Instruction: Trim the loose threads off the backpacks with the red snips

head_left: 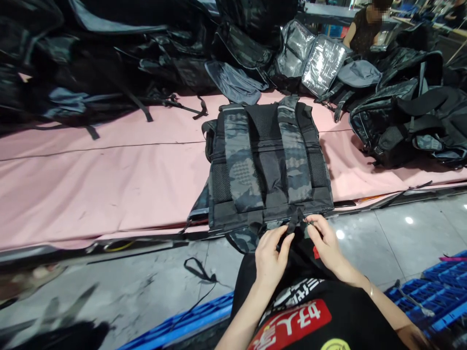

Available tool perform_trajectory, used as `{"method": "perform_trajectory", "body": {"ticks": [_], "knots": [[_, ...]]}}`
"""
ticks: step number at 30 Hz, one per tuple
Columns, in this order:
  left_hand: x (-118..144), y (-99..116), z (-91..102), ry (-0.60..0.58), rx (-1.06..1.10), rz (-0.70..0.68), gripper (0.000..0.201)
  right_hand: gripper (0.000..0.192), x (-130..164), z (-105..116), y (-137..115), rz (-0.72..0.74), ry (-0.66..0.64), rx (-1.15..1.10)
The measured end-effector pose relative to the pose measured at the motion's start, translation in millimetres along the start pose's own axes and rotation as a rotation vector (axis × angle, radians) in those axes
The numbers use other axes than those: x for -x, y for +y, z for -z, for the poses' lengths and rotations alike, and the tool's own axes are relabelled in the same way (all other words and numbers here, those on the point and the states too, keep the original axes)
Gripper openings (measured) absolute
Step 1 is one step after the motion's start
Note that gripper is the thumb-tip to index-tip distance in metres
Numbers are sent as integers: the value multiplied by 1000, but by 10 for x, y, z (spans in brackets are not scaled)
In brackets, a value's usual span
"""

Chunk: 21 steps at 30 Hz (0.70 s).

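Note:
A black and grey camouflage backpack (270, 167) lies on the pink-covered table with its back panel and two padded shoulder straps (239, 160) facing up. Its lower edge reaches the table's front edge, close to my body. At that edge my left hand (272, 253) pinches a narrow black webbing strap (293, 222) between thumb and fingers. Just to the right, my right hand (326, 243) is closed at the fingertips on what looks like the strap's dark end; this piece is small and partly hidden. A camouflage flap (242, 242) hangs below the edge, left of my left hand.
Dark bags (175, 63) are heaped along the table's far side, with silver-lined pieces (323, 63) among them. More backpacks (412, 121) lie at the right. Blue plastic pallets (430, 291) stand on the tiled floor (368, 238). Another person (363, 31) is at the back right.

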<state>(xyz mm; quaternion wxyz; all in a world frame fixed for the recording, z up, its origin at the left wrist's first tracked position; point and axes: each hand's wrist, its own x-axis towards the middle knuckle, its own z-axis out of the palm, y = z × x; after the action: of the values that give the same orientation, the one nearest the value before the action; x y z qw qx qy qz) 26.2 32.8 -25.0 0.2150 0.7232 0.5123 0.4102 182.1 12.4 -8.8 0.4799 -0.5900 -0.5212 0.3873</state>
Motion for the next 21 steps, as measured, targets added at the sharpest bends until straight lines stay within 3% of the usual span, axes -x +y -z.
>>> {"method": "perform_trajectory", "body": {"ticks": [3, 9, 15, 18, 21], "knots": [[-1, 0, -14, 41, -17, -41, 11, 19, 74, 110, -98, 85, -35, 207], [-2, -29, -27, 63, -40, -123, 7, 17, 37, 155, -119, 121, -107, 352], [23, -2, 22, 35, -64, -157, 8, 11, -25, 139, -183, 84, -137, 174], [-19, -124, 176, 31, -156, -247, 10, 10, -11, 162, -215, 44, -97, 45], [-211, -411, 573, 124, -318, -407, 13, 12, -11, 221, -196, 68, -68, 30]]}}
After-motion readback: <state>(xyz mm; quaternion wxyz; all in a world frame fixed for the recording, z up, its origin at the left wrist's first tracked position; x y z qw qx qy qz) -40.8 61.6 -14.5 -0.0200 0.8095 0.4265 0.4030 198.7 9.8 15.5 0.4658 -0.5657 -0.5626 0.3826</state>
